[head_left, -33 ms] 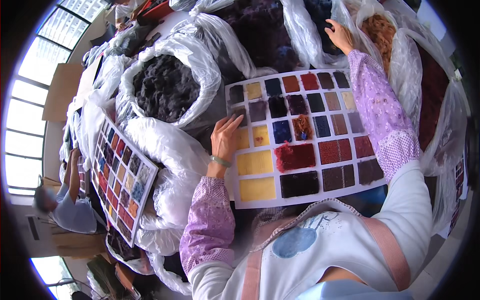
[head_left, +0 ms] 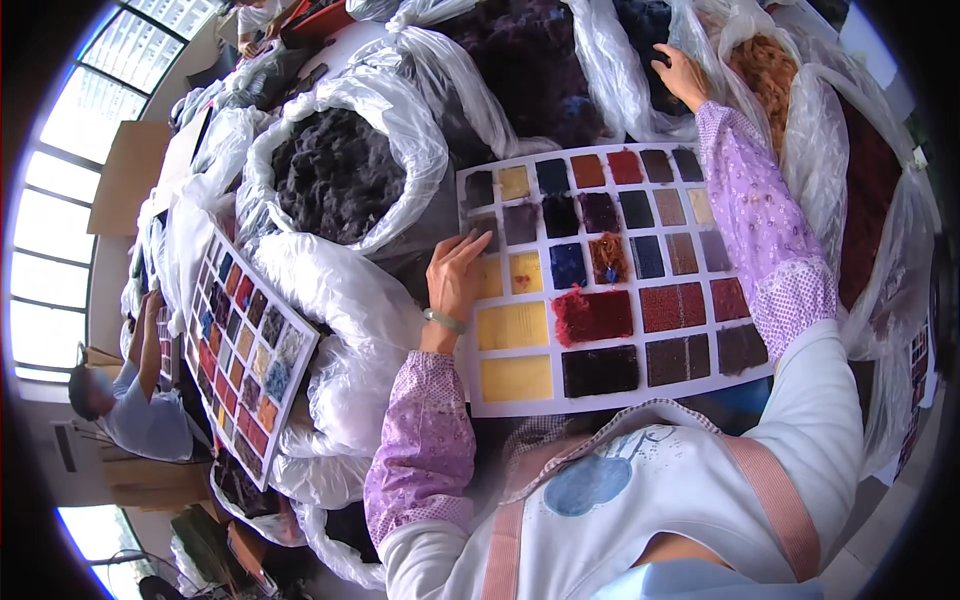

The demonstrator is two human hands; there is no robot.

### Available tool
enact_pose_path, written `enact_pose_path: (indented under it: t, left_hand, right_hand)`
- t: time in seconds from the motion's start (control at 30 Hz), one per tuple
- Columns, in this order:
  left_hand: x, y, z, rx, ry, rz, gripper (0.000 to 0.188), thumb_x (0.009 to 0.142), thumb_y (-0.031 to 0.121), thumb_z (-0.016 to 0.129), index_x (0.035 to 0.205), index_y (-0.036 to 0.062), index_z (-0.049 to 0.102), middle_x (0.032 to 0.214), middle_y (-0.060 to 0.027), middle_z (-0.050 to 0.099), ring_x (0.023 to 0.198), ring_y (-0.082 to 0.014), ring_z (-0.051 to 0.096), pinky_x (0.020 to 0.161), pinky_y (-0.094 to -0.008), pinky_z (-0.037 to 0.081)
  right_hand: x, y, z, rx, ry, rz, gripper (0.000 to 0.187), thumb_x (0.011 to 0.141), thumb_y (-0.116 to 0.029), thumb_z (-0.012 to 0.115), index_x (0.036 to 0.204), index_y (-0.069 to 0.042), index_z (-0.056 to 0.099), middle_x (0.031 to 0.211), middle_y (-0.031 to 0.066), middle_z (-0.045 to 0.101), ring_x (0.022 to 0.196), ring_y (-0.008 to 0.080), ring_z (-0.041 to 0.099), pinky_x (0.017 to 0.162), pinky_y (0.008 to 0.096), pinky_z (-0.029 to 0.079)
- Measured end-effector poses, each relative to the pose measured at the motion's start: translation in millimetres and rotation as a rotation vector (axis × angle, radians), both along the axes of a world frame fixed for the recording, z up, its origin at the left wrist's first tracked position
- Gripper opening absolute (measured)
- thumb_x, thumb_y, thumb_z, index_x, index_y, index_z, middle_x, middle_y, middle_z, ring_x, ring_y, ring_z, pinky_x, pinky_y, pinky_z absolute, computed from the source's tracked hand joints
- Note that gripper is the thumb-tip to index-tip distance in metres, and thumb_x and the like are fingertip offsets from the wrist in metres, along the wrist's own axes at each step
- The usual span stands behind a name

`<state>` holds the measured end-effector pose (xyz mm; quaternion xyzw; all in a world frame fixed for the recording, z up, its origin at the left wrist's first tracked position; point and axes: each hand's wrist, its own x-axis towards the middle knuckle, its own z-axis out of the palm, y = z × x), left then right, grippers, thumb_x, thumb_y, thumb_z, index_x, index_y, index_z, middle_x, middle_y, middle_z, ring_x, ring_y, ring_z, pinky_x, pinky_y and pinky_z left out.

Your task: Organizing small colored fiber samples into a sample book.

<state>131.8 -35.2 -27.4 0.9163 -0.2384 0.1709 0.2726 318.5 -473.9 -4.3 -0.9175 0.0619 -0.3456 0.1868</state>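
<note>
Left hand (head_left: 455, 280) flat, fingers spread, pressing the left edge of the white sample board (head_left: 610, 275) without gripping. Right hand (head_left: 680, 75) stretched far forward into a clear bag of dark fibre (head_left: 640, 50), perhaps pinching some. Board across the lap, gridded with yellow, red, brown, navy swatches.

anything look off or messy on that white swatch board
Mostly tidy, but on the white swatch board the red swatch is frayed, fibres spilling past its square, and a small orange tuft looks ragged.
</note>
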Motion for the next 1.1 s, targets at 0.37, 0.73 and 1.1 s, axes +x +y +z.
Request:
enact_pose_path:
  t: [0.37,0.73,1.1]
  left_hand:
    - [25,-3,8,-0.011,0.114,0.1,0.015,0.07,0.012,0.061,0.084,0.0124,0.065,0.09,-0.0058,0.062,0.085,-0.0274,0.055,0.076,-0.0352,0.045]
    - [9,8,29,0.082,0.24,-0.032,0.025,0.074,0.01,0.057,0.098,0.015,0.064,0.101,-0.0076,0.061,0.082,-0.027,0.057,0.075,-0.0333,0.046]
    - [-24,-26,33,-0.142,0.361,0.059,0.039,0.069,0.009,0.064,0.107,0.0113,0.057,0.084,-0.0115,0.064,0.072,-0.0248,0.061,0.067,-0.035,0.047]
  right_hand:
    - [-22,29,36,0.085,-0.235,0.246,0.028,0.082,-0.029,0.059,0.102,-0.01,0.055,0.081,0.006,0.065,0.069,0.0185,0.062,0.058,0.0281,0.047]
    - [-169,237,17,0.324,0.657,0.957,0.022,0.074,-0.019,0.059,0.086,-0.002,0.056,0.072,0.011,0.063,0.063,0.021,0.062,0.061,0.0316,0.047]
    - [-183,242,5,0.428,0.582,0.995,0.019,0.072,-0.015,0.059,0.086,-0.002,0.058,0.08,0.0159,0.063,0.077,0.0299,0.062,0.07,0.037,0.047]
